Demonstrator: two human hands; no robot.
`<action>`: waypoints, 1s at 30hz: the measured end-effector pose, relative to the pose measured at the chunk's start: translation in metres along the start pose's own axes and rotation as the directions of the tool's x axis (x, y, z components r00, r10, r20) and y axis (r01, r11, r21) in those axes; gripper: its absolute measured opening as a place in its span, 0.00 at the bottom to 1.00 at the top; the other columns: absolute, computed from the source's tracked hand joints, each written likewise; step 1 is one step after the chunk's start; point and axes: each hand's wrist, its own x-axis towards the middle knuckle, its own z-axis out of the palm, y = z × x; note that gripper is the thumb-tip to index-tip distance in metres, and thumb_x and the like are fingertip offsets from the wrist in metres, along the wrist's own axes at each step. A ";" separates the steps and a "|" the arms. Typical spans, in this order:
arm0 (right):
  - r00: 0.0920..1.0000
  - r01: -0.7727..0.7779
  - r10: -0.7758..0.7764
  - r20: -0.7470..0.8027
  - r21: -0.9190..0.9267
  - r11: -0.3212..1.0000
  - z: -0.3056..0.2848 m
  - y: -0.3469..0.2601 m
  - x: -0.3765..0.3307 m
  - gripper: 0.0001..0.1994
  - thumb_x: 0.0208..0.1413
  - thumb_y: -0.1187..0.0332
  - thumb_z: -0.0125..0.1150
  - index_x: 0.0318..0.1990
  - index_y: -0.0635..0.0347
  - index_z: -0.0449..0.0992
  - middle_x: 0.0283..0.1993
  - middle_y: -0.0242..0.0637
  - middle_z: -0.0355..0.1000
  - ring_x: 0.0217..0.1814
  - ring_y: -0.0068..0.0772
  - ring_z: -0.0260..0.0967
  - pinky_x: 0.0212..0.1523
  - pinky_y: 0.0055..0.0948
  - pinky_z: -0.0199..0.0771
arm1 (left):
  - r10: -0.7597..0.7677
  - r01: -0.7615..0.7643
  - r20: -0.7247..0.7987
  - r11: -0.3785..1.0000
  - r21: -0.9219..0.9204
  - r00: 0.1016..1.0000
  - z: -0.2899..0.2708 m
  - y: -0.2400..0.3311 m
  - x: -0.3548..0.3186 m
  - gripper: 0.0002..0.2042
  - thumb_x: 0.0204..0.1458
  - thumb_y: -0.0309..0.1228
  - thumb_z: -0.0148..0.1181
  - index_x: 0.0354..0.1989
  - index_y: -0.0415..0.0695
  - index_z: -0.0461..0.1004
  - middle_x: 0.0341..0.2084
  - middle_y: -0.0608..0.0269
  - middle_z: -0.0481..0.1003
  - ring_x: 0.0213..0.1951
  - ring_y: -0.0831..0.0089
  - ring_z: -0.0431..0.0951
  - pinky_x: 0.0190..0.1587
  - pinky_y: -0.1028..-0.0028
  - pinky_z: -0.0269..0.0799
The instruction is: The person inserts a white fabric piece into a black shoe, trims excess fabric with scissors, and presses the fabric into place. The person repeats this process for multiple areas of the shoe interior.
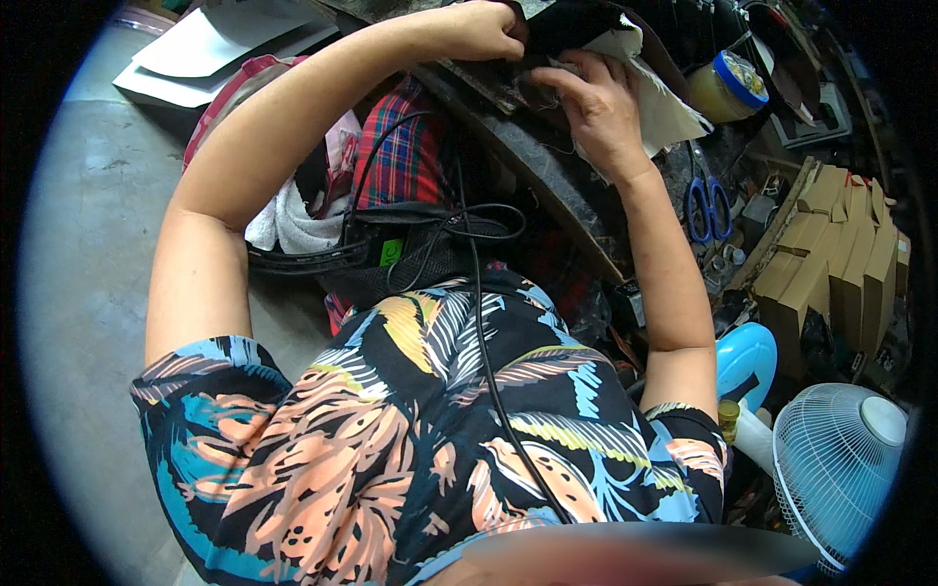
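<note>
My left hand (481,29) reaches far up to the dark workbench (547,166) and grips the edge of a dark leather-like piece (576,21). My right hand (596,103) presses flat on a white sheet of material (669,107) beside it, fingers curled at the dark piece. Both forearms stretch up from my patterned shirt at the bottom.
Blue-handled scissors (705,205) lie right of my right wrist. A jar with a blue lid (728,83) stands further up. Cardboard boxes (831,254) are stacked at right, a white fan (840,469) at lower right. White sheets (215,44) lie upper left.
</note>
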 end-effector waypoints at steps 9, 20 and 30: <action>0.999 -0.024 0.032 -0.039 0.179 0.984 0.008 0.012 0.002 0.15 0.51 0.73 0.61 0.42 0.37 0.84 0.49 0.32 0.75 0.51 0.44 0.71 0.53 0.40 0.72 | -0.080 0.080 -0.001 0.996 0.029 0.997 0.001 0.005 -0.001 0.16 0.48 0.40 0.60 0.40 0.43 0.81 0.36 0.48 0.81 0.41 0.54 0.80 0.45 0.61 0.74; 0.987 -0.075 0.111 -0.113 0.286 0.955 0.013 0.018 0.003 0.14 0.46 0.79 0.62 0.39 0.50 0.84 0.44 0.36 0.76 0.48 0.43 0.73 0.52 0.38 0.73 | 0.225 -0.175 -0.148 0.940 0.292 0.963 0.011 0.021 0.012 0.15 0.48 0.41 0.66 0.40 0.46 0.82 0.33 0.52 0.81 0.37 0.58 0.82 0.42 0.62 0.77; 0.988 -0.008 0.024 -0.154 0.104 0.995 0.012 0.014 0.005 0.15 0.46 0.76 0.65 0.40 0.43 0.84 0.43 0.31 0.75 0.47 0.39 0.73 0.51 0.38 0.72 | 0.139 -0.099 -0.150 0.963 0.249 0.979 0.013 0.023 0.020 0.13 0.50 0.37 0.58 0.39 0.46 0.84 0.33 0.50 0.82 0.37 0.57 0.82 0.44 0.63 0.77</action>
